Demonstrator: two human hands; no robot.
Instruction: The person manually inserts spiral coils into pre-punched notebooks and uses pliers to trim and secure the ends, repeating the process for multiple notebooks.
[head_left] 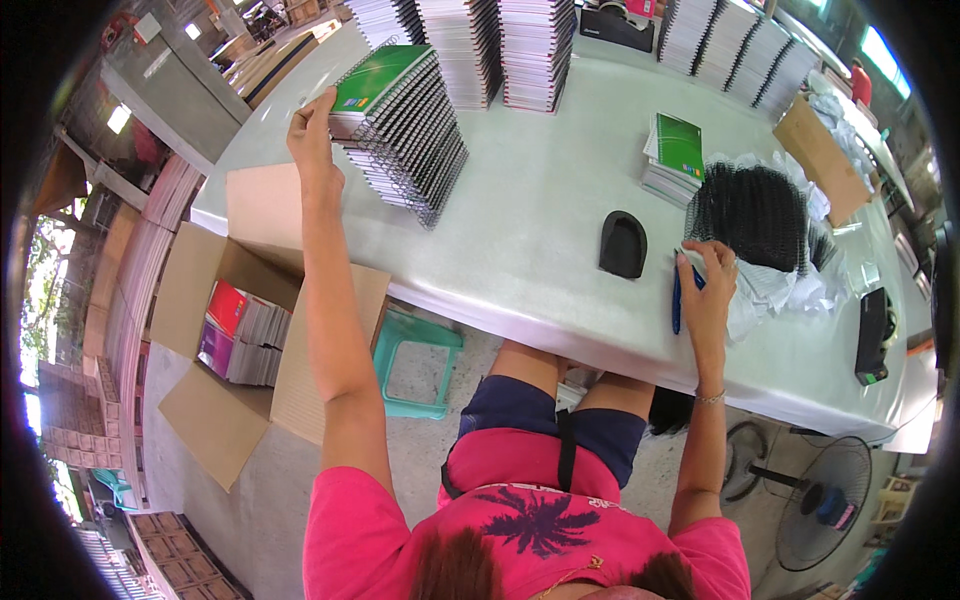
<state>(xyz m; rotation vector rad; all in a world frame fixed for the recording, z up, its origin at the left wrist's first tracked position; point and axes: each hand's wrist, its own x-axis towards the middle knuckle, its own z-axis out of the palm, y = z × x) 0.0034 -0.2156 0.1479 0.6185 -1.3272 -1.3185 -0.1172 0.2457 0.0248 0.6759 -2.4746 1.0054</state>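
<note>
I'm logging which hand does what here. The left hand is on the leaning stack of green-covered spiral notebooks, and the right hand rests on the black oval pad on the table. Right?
Not quite. In the head view the right hand rests on a blue pen; the black oval pad lies apart from it, untouched. The left hand is indeed on the leaning stack of green-covered spiral notebooks.

A broad bare stretch of the bench (540, 230) lay open between the slanted notebook stack (400, 135) at left and the black wire coils (750, 210) at right. A black pad (623, 243) interrupted its near right part. Tall notebook stacks (500, 45) walled the far edge.
</note>
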